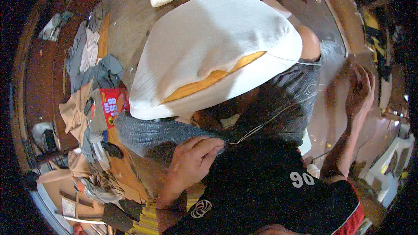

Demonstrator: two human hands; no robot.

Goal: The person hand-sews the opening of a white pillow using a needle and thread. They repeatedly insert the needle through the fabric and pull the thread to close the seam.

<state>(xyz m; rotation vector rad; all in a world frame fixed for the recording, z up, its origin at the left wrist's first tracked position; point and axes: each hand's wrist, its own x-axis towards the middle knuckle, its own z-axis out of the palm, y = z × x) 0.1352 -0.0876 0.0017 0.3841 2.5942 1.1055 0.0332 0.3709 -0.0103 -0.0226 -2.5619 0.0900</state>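
Floor (124,30) beyond cushion (196,39); likely sewing slit (209,79), pinching thread (250,133) in left hand (194,159), cannot tell right hand's (361,86) hold; should tauten next.

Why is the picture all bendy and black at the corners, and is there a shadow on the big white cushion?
In the head view, the fisheye lens bends straight edges and leaves speckly black corners; also in the head view, yes, a grey shadow covers part of the white cushion, and the right hand looks a little blurry.
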